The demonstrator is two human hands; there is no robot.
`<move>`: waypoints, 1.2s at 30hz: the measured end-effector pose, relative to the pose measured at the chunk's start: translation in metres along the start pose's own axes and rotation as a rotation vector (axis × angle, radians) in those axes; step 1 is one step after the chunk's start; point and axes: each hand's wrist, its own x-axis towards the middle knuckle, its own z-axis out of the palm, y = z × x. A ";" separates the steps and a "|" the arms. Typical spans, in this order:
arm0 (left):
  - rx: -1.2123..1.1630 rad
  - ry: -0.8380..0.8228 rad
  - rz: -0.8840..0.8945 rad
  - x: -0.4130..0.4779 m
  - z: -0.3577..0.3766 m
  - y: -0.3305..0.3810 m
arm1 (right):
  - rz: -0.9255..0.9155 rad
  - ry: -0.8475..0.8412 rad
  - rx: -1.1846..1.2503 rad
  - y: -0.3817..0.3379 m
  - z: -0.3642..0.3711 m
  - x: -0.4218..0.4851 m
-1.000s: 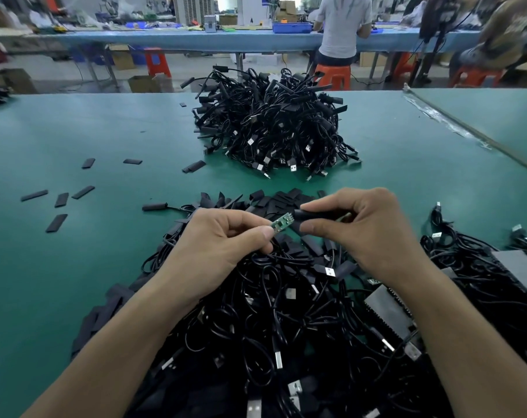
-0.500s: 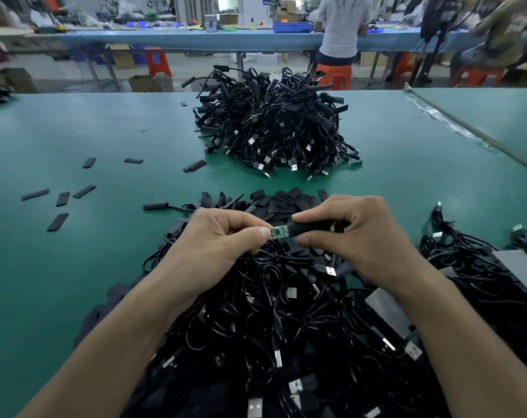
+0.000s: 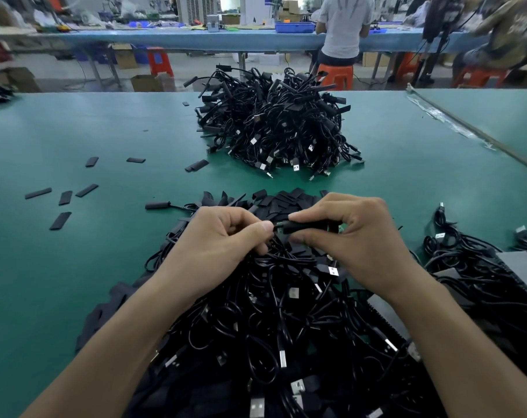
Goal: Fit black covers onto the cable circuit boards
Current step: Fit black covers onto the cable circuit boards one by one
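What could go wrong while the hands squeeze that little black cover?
The black cover is pinched only by fingertips of the right hand, so it might slip or go on crooked. The left hand pinches the small end sticking out of it, just above the tangled cable pile, where a loop could snag.

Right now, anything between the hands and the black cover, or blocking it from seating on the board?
Nothing visible. The right hand pinches the black cover directly; the left hand pinches the cable at its open end. The board is hidden. The cable pile lies below, not between.
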 end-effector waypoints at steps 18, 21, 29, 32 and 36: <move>0.065 -0.043 0.069 0.002 -0.001 -0.010 | -0.048 -0.089 -0.093 -0.003 -0.002 -0.001; 0.044 -0.037 0.066 0.003 -0.001 -0.011 | -0.063 -0.079 -0.096 -0.002 -0.001 -0.001; 0.068 -0.039 0.065 0.002 -0.001 -0.008 | -0.058 -0.110 -0.090 -0.003 -0.003 -0.002; 0.076 -0.041 0.058 0.002 0.000 -0.007 | -0.045 -0.126 -0.086 -0.003 -0.003 -0.002; 0.089 -0.033 0.076 0.001 0.002 -0.006 | -0.052 -0.117 -0.075 -0.003 -0.003 -0.001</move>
